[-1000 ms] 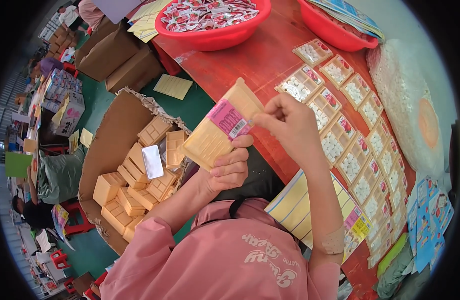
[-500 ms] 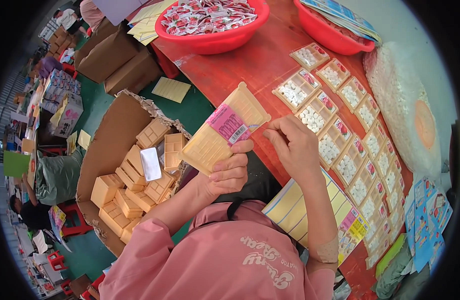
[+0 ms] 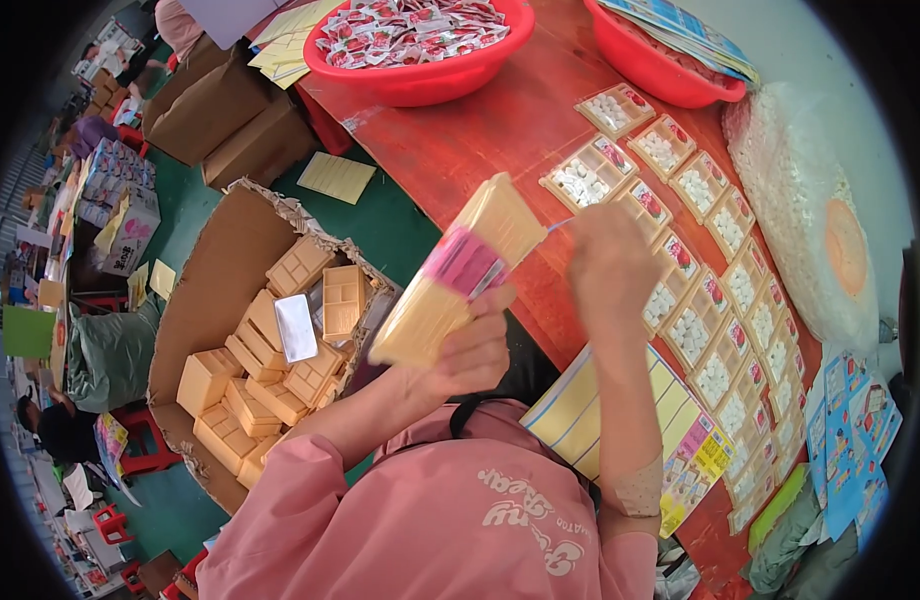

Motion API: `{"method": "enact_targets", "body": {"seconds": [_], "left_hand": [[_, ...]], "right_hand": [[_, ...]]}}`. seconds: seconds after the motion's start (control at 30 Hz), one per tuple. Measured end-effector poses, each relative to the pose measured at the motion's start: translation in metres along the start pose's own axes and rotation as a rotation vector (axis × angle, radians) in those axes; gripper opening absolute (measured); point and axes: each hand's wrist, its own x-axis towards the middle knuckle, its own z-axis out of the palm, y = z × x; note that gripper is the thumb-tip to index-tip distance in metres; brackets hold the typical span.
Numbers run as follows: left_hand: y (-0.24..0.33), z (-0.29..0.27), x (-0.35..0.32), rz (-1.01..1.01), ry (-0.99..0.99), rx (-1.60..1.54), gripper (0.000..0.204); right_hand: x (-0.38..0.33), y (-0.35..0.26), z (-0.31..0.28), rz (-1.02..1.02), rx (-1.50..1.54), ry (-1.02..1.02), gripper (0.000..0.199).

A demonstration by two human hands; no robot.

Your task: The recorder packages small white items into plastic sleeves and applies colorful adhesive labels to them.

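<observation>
My left hand (image 3: 470,345) is wrapped round a pale yellow plastic tray (image 3: 430,315), or a thin stack of them, held up tilted over the table's near edge. A pink label (image 3: 465,262) with a barcode bands its middle. To the right, my right hand (image 3: 612,262) is closed and smeared by motion. A thin bluish-white strip (image 3: 558,226) runs from the tray's edge to its pinched fingers. Beyond that hand, rows of compartment trays (image 3: 692,338) filled with small white pieces and red-printed packets lie on the red table (image 3: 480,150).
Left of me, a torn cardboard box (image 3: 205,270) holds several stacked yellow trays (image 3: 225,375) and a white one (image 3: 298,328). Red basins (image 3: 420,85) with small packets stand at the back. A bulging clear bag (image 3: 795,220) rests at right. Yellow printed sheets (image 3: 620,415) lie by my right forearm.
My right hand has moved up and right, drawing the thin strip out from the tray. The tray has turned more edge-on in my left hand.
</observation>
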Motion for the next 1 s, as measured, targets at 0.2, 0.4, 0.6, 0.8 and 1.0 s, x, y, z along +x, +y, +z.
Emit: {"method": "enact_targets", "body": {"seconds": [0.2, 0.4, 0.6, 0.8, 1.0], "left_hand": [[0.03, 0.019, -0.01, 0.141, 0.158, 0.232, 0.022], [0.089, 0.05, 0.024, 0.413, 0.854, 1.15, 0.037], [0.151, 0.028, 0.039, 0.322, 1.038, 1.677, 0.035], [0.234, -0.005, 0.057, 0.268, 0.91, 2.676, 0.045], [0.203, 0.033, 0.074, 0.16, 1.167, 3.182, 0.057]], "right_hand": [[0.008, 0.025, -0.073, 0.222, 0.3, -0.03, 0.008], [-0.075, 0.019, -0.189, 0.63, 0.483, -0.576, 0.011], [-0.217, 0.065, -0.28, 1.324, 0.41, -0.103, 0.01], [-0.464, 0.106, -0.392, 1.311, -0.315, -0.36, 0.026], [-0.496, 0.068, -0.361, 1.782, -0.842, -0.848, 0.028]]}}
